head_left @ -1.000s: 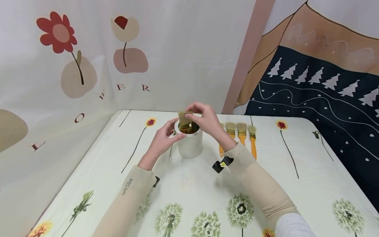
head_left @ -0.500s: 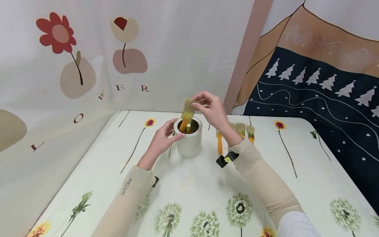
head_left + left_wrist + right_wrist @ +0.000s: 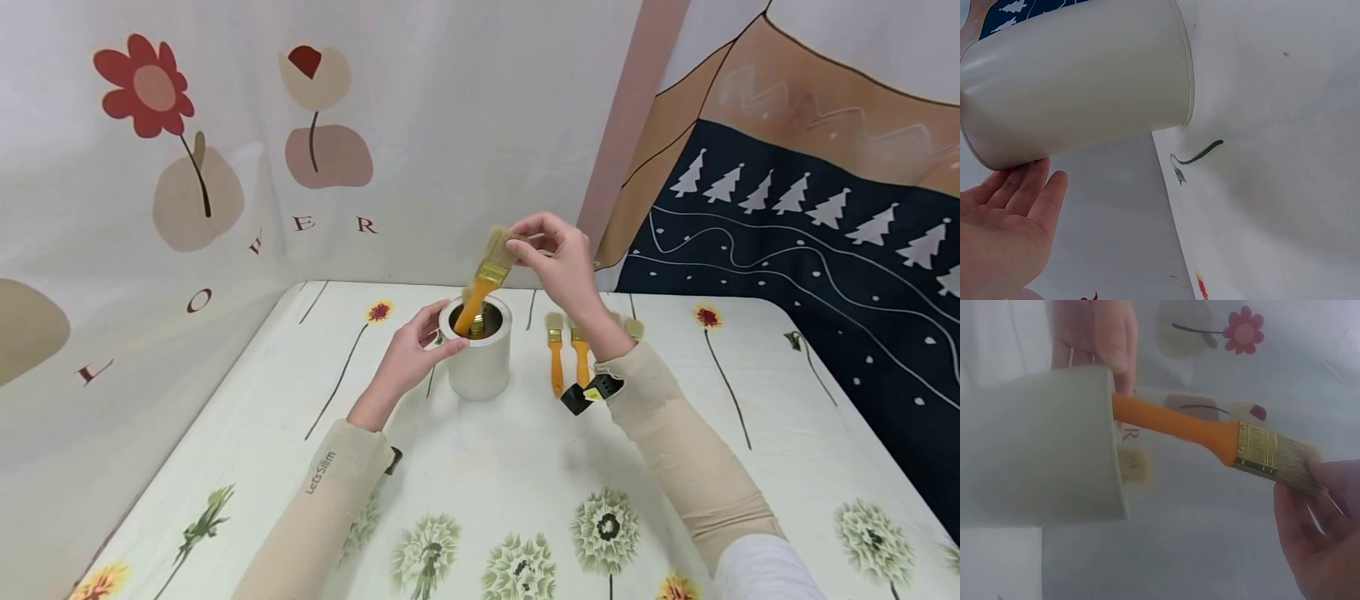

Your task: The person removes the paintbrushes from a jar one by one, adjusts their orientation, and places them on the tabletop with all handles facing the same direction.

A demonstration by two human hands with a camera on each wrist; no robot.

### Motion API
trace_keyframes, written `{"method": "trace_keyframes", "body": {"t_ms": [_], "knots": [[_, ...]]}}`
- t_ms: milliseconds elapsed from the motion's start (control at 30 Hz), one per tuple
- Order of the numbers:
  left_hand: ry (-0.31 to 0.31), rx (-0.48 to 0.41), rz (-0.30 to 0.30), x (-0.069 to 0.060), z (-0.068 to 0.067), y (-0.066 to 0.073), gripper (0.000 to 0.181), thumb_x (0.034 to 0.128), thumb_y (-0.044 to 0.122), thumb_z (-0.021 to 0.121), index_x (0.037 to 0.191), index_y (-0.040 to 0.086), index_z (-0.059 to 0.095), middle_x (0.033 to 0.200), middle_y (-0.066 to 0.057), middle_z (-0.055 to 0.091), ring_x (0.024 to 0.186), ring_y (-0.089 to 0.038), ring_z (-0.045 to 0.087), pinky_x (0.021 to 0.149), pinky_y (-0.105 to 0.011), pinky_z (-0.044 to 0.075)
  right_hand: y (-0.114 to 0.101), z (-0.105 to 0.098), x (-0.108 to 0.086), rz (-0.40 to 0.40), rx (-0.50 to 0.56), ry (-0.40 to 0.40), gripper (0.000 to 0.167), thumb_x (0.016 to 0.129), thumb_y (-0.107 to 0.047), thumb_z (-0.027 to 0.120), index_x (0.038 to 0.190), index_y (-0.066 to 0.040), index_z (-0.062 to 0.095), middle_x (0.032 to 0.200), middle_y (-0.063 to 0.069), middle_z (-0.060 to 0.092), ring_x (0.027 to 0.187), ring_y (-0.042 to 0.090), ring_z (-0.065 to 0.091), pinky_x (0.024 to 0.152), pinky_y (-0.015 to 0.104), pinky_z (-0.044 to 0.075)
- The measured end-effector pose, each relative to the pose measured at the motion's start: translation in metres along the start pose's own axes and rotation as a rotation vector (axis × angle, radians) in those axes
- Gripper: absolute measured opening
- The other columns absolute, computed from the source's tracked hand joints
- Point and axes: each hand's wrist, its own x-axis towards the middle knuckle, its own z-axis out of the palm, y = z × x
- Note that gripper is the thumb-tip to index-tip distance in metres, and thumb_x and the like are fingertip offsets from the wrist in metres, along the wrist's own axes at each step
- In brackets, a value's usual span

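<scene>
In the head view, a white cylindrical canister [image 3: 480,371] stands upright on the table. My left hand [image 3: 408,354] holds its rim from the left, thumb in front and fingers behind. My right hand [image 3: 558,262] pinches the bristles of a paintbrush [image 3: 491,273] above the canister. This brush has an orange handle and a brass-coloured ferrule. It tilts to the right, its handle end still inside the mouth. The right wrist view shows the bristles of another paintbrush [image 3: 1134,464] poking out of the canister; its handle is hidden inside.
Right of the canister, several paintbrushes lie in a row, among them a narrow brush [image 3: 555,354]; my right forearm partly covers the others. The table [image 3: 465,467] has a flower-print cloth. A printed curtain [image 3: 450,125] hangs behind it.
My right hand has risen and moved right, drawing the paintbrush up out of the canister until most of its handle shows. My left hand has stayed at the rim.
</scene>
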Motion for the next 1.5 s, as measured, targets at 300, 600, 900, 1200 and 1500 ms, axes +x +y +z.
{"method": "trace_keyframes", "body": {"t_ms": [300, 600, 900, 1200, 1500], "knots": [[0.0, -0.012, 0.003, 0.0, 0.0, 0.0, 0.075, 0.0896, 0.028, 0.076, 0.153, 0.011, 0.039, 0.152, -0.015, 0.049, 0.143, -0.03, 0.045, 0.12, -0.046, 0.038, 0.0, -0.017, 0.004, -0.031, 0.076, 0.063, 0.014, 0.092, -0.005, 0.069, 0.104, 0.003, 0.067, 0.099, 0.01, 0.065, 0.078, 0.006, 0.066, 0.074, 0.021, 0.062], [-0.002, -0.005, -0.002, 0.0, 0.0, 0.0, 0.076, 0.0894, 0.029, 0.076, 0.153, 0.012, 0.038, 0.152, -0.015, 0.049, 0.143, -0.03, 0.046, 0.12, -0.045, 0.039, 0.002, -0.036, 0.005, -0.015, 0.114, 0.119, 0.017, 0.092, -0.005, 0.07, 0.105, 0.005, 0.067, 0.091, -0.009, 0.066, 0.078, 0.005, 0.067, 0.073, 0.018, 0.062], [0.001, -0.005, 0.003, 0.0, 0.0, 0.0, 0.075, 0.0896, 0.027, 0.076, 0.153, 0.011, 0.039, 0.152, -0.016, 0.048, 0.143, -0.03, 0.045, 0.12, -0.045, 0.039, 0.003, -0.057, 0.005, -0.001, 0.206, 0.18, 0.012, 0.09, -0.003, 0.072, 0.1, -0.008, 0.072, 0.09, -0.01, 0.072, 0.079, 0.006, 0.068, 0.071, 0.016, 0.061], [0.011, -0.021, 0.019, 0.002, 0.001, -0.003, 0.073, 0.0892, 0.024, 0.076, 0.151, 0.01, 0.04, 0.15, -0.016, 0.051, 0.141, -0.03, 0.047, 0.12, -0.045, 0.039, 0.011, -0.075, 0.002, 0.065, 0.24, 0.236, 0.013, 0.088, -0.005, 0.074, 0.1, -0.011, 0.071, 0.088, -0.01, 0.074, 0.079, 0.007, 0.068, 0.071, 0.015, 0.061], [0.011, -0.02, 0.02, 0.001, 0.001, -0.003, 0.073, 0.0894, 0.024, 0.076, 0.151, 0.01, 0.04, 0.15, -0.016, 0.051, 0.142, -0.031, 0.047, 0.12, -0.045, 0.039, 0.022, -0.094, -0.004, 0.128, 0.179, 0.273, 0.013, 0.088, -0.008, 0.075, 0.1, -0.012, 0.072, 0.085, -0.014, 0.074, 0.08, 0.006, 0.067, 0.072, 0.012, 0.059]]}}
